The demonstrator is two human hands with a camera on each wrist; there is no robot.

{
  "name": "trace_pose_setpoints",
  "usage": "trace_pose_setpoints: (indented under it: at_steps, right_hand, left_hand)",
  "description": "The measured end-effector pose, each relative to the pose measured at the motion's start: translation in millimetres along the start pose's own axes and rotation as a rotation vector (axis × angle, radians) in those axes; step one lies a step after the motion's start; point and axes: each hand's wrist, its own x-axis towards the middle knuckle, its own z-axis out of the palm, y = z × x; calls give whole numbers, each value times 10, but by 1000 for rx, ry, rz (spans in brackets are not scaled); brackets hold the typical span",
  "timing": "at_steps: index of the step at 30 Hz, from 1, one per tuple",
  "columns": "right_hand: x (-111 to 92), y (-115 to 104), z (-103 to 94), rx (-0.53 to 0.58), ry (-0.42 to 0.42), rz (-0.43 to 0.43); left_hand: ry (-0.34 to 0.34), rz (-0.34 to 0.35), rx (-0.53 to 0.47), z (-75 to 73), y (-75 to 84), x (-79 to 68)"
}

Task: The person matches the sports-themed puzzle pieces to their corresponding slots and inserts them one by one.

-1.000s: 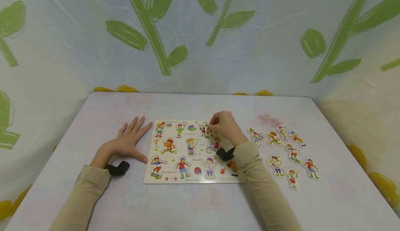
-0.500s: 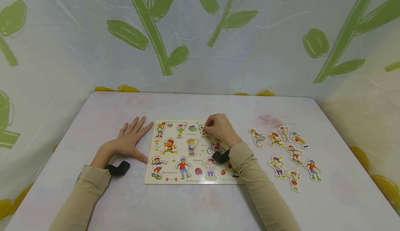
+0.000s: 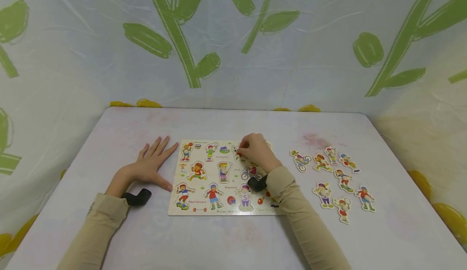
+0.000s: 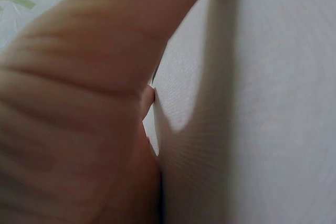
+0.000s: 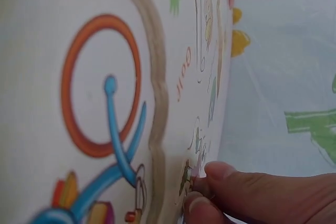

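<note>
A flat puzzle board [image 3: 213,176] printed with children playing sports lies at the table's middle. Over its upper right part, my right hand [image 3: 257,153] pinches a soccer player puzzle piece [image 3: 236,152] between thumb and fingers. The right wrist view shows the thumb and fingertips of that hand [image 5: 257,195] low against the board; they hide most of the piece. Nearer in that view is the bicycle picture [image 5: 101,85] with its recessed outline. My left hand [image 3: 150,166] rests on the table with fingers spread, thumb by the board's left edge. Its palm [image 4: 73,114] fills much of the left wrist view.
Several loose puzzle pieces lie right of the board, among them a cyclist [image 3: 300,161], a runner [image 3: 322,162], a skateboarder [image 3: 343,180] and a racket player [image 3: 343,210]. A patterned cloth [image 3: 273,79] hangs behind the table [image 3: 226,241].
My right hand has shifted slightly left and down with the soccer player piece, which now sits lower against the board. The left hand stays in place.
</note>
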Motion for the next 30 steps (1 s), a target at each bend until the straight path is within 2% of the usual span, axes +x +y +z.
trace_pose_setpoints:
  at_steps: [20, 26, 30]
  right_hand:
    - [-37, 6, -150, 79, -124, 50]
    - [-84, 96, -277, 69, -116, 21]
    - [-136, 213, -416, 62, -81, 23]
  left_hand:
    - [9, 0, 0, -19, -2, -48]
    - [13, 1, 3, -15, 13, -37]
    - [13, 6, -14, -14, 47, -32]
